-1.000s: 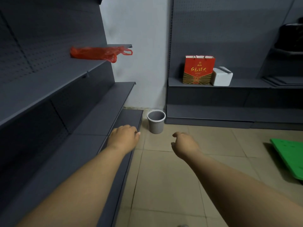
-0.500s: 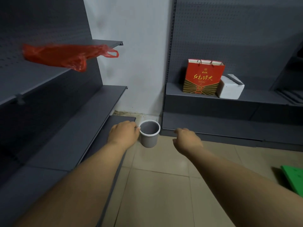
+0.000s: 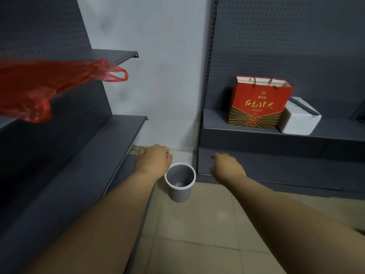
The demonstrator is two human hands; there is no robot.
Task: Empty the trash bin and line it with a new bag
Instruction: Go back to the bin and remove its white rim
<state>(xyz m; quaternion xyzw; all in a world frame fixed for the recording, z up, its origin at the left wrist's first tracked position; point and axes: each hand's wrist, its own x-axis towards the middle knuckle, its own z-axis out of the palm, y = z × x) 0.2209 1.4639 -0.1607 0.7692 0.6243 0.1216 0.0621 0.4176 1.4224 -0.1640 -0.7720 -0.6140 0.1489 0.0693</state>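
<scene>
Closer now vs. a sec ago: my left hand (image 3: 155, 160) & right hand (image 3: 227, 165), loosely curled, holding nothing, flank grey bin (image 3: 180, 182) on floor; red bag (image 3: 39, 84) on shelf, upper left.

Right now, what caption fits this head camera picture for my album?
Two bare hands, left hand and right hand, reach toward a gray trash bin on the floor.

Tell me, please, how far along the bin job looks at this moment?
Early. The grey bin stands on the floor, unlined and seemingly empty. Both hands reach toward it: left hand beside its rim, right hand off to its right, neither gripping. The red plastic bag lies untouched on the left shelf; lining remains.
</scene>
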